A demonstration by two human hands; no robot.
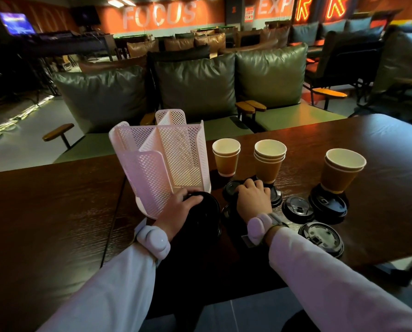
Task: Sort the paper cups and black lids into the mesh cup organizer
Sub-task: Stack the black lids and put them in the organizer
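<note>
A white mesh cup organizer point(162, 159) stands upright on the dark table, its compartments holding nothing I can see. My left hand point(180, 207) grips a stack of black lids point(206, 213) right in front of the organizer. My right hand point(254, 198) curls over another black lid point(231, 189) just to the right. Three short stacks of brown paper cups stand behind: one point(226, 156) next to the organizer, one point(269, 160) in the middle, one point(341, 170) at the right. More black lids point(298, 208) point(322, 238) lie loose at the right.
The dark wooden table point(56, 212) has a seam left of the organizer and its near edge runs under my forearms. Green cushioned sofas point(195, 85) stand behind the table's far edge. White bands sit on both wrists.
</note>
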